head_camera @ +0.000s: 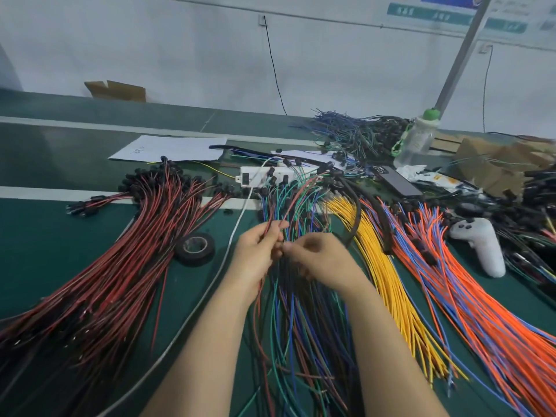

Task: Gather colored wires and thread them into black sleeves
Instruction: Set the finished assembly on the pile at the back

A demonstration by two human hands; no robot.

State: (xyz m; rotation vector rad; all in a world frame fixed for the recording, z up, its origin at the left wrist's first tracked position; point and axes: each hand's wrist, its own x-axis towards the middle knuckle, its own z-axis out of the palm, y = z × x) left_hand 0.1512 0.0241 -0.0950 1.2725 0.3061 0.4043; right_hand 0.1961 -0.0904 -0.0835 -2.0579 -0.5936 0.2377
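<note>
As the left hand (258, 254) pinches a few picked strands (272, 228) upright between thumb and fingers, its grip is clamped on them. It sits just above the mixed wires (301, 320), a blue, green and brown heap running from twelve to six o'clock under both wrists. The right hand (322, 261) sits at three o'clock of the left, fingers curled toward the same strands. Blur hides whether that grip has closed on anything, so I cannot tell.

The black sleeves (358, 212) arc at about one o'clock from the hands, across the top of the yellow wires (388, 281), and neither hand touches them. The step looks like gathering, with threading not yet begun.

To do it well, the right hand should draw one strand at a time along its own length, not sideways, so its neighbours in the heap are not dragged along. Each strand should pass into the left pinch with its tip level with the others, because a flush, tight bundle is likely to enter a sleeve more cleanly than a staggered one. The left pinch is best held close to the tips so they do not splay.

A tape roll (195, 248) lies on the bench (45, 236) at nine o'clock, clear of the work.
</note>
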